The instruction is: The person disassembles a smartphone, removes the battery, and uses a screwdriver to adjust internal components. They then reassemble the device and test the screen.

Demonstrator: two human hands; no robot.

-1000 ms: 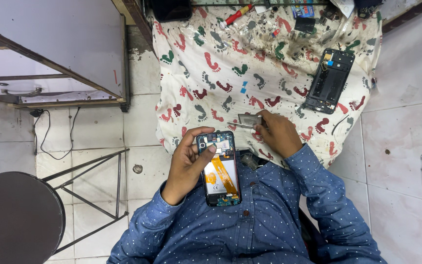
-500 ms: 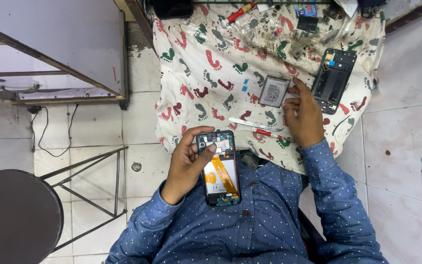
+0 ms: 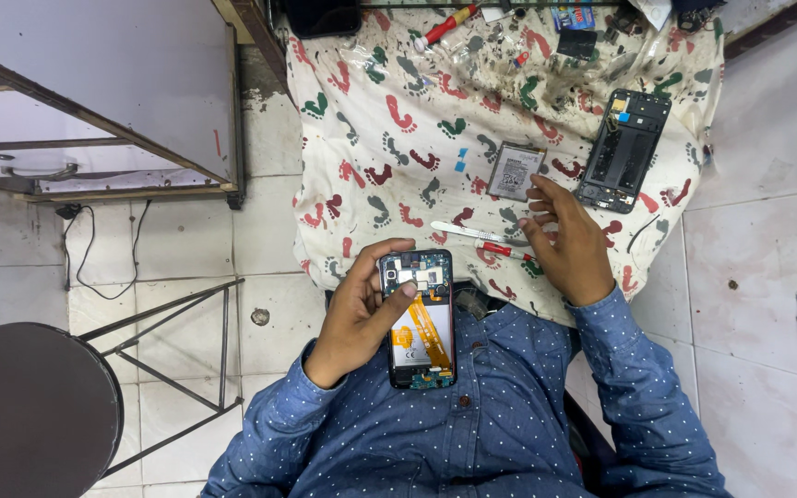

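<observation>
**A:** ok going left to right, what have we got? Far left there's a round dark stool low in the corner, a pale metal cabinet above it, and a thin black cable trailing down the white tiled wall.

**B:** yep. Then the left hand is wrapped around an opened phone held against the blue dotted shirt. Back cover is off, you can see an orange flex strip running down the middle and a yellow-orange patch beside it. Thumb lies across the upper part, fingers curl behind. Firm hold, no doubt about that one.

**A:** and on the cloth? White with red, green and grey footprint shapes.

**B:** a grey rectangular battery with a pale label lies flat just above the right hand. That hand is spread loosely, palm down, fingertips near the battery's lower edge. Can't tell if they actually touch it, it's too close to call. It isn't gripping anything.

**A:** the tools under it?

**B:** metal tweezers and a small red-handled screwdriver, both lying on the cloth just left of that hand.

**A:** further right?

**B:** a black phone frame, tilted, with a blue and a yellow patch at its top end. Up top, a bigger red-handled screwdriver and a small blue packet at the cloth's far edge.
</observation>
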